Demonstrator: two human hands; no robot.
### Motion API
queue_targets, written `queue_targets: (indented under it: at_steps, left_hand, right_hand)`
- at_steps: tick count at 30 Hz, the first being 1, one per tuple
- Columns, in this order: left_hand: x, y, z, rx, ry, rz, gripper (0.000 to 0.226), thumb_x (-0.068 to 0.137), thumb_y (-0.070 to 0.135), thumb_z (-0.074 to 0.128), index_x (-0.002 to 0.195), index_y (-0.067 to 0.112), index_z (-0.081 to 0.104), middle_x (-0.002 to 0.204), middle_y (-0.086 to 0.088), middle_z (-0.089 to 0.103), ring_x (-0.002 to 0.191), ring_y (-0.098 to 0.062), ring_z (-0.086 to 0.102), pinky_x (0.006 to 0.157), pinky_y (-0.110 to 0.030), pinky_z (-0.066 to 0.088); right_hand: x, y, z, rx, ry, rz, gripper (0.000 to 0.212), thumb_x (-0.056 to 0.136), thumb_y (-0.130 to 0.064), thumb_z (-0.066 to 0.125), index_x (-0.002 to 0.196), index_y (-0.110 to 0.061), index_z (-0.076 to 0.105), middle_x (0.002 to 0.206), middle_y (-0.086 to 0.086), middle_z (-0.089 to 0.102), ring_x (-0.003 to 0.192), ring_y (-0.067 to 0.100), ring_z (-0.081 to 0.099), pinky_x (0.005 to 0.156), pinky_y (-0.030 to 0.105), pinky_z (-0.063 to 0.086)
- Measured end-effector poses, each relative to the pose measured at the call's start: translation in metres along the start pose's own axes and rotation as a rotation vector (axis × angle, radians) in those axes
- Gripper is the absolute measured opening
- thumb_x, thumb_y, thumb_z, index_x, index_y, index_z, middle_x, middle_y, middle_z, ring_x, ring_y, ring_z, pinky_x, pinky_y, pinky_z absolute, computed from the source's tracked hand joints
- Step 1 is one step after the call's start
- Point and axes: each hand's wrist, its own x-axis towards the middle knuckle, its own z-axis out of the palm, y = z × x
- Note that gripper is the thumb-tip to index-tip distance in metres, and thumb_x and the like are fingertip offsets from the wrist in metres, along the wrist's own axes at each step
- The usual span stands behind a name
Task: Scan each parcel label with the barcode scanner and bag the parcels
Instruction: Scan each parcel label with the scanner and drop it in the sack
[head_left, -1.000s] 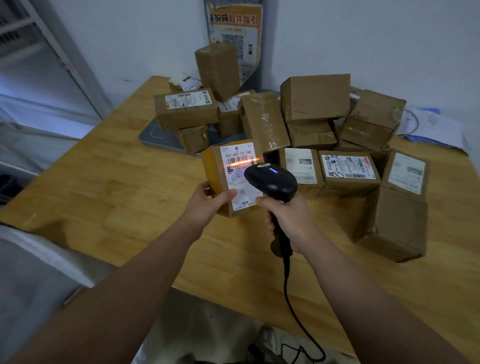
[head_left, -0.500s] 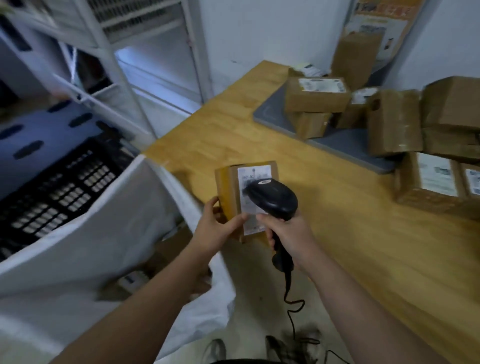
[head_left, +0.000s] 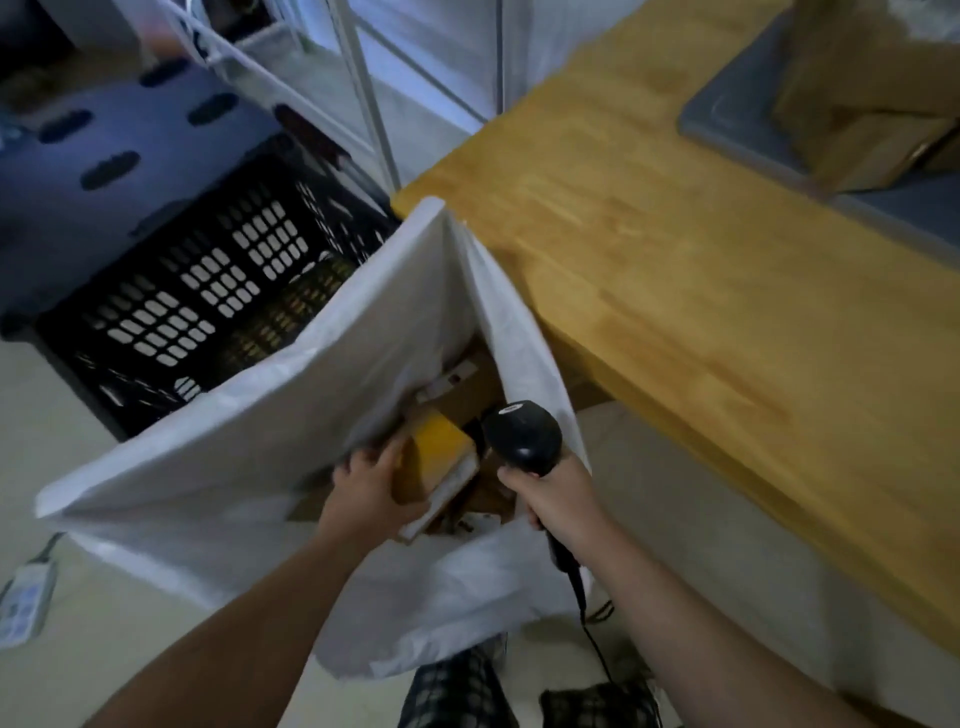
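My left hand (head_left: 371, 488) grips a small brown cardboard parcel (head_left: 435, 457) with a white label on its lower side, holding it inside the mouth of a large white bag (head_left: 291, 415) on the floor. Other brown parcels (head_left: 462, 384) lie deeper in the bag. My right hand (head_left: 553, 499) grips the handle of the black barcode scanner (head_left: 522, 436), just right of the parcel, over the bag's right wall. The scanner's cable (head_left: 584, 608) hangs down from it.
The wooden table (head_left: 701, 270) runs along the right, with a grey scale platform (head_left: 748, 130) and more brown boxes (head_left: 872, 98) at the top right. A black perforated crate (head_left: 208, 291) stands behind the bag. A power strip (head_left: 23, 603) lies on the floor at left.
The view swung left and down from the table to the bag. My left hand carried the scanned parcel off the table edge and lowered it into the bag. The scanner moved along with it.
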Motion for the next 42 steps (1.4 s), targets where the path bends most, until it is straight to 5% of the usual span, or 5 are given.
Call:
queue_targets:
  at_steps: [6,15,27,32,42]
  left_hand:
    - [0.071,0.007,0.068,0.428,-0.276,0.305,0.084,0.081,0.048,0.064,0.15,0.04,0.016,0.144,-0.012,0.025,0.131,-0.034,0.026,0.101,-0.047,0.039]
    - [0.118,-0.014,0.167,0.598,-0.382,0.22,0.059,0.096,0.043,0.048,0.148,0.028,0.026,0.15,-0.015,0.016,0.138,-0.035,0.019,0.103,-0.042,0.038]
    - [0.063,0.033,0.031,0.494,0.025,0.312,0.029,0.097,0.019,0.041,0.124,0.01,0.048,0.129,-0.014,0.042,0.12,-0.032,0.04,0.089,-0.039,0.043]
    - [0.023,0.104,-0.045,0.39,0.199,0.525,0.034,0.098,0.027,0.042,0.128,0.012,0.047,0.136,-0.011,0.041,0.125,-0.031,0.038,0.095,-0.043,0.042]
    - [-0.057,0.299,-0.098,0.457,0.386,0.922,0.045,0.1,0.033,0.042,0.14,0.016,0.039,0.142,-0.008,0.038,0.13,-0.028,0.036,0.098,-0.038,0.04]
  right_hand:
    - [0.043,0.038,0.02,-0.077,0.047,0.044,0.021,0.082,-0.019,0.069,0.095,-0.03,0.057,0.058,-0.009,0.054,0.057,0.012,0.053,0.057,0.029,0.041]
    - [0.083,0.094,0.033,-0.432,0.097,-0.046,0.038,0.082,-0.031,0.072,0.118,-0.025,0.059,0.093,0.002,0.069,0.088,0.019,0.064,0.075,0.035,0.054]
    - [0.015,0.035,-0.007,-0.37,0.238,-0.023,0.021,0.082,-0.028,0.072,0.092,-0.026,0.053,0.074,-0.004,0.061,0.08,0.022,0.061,0.067,0.028,0.045]
    - [-0.038,-0.015,-0.067,-0.202,0.431,-0.052,0.03,0.085,-0.019,0.069,0.062,-0.017,0.05,0.055,0.0,0.048,0.059,0.021,0.05,0.05,0.025,0.031]
    - [-0.127,-0.038,-0.21,0.05,0.738,-0.131,0.029,0.085,-0.014,0.066,0.065,-0.015,0.046,0.055,0.003,0.044,0.048,0.02,0.043,0.057,0.033,0.037]
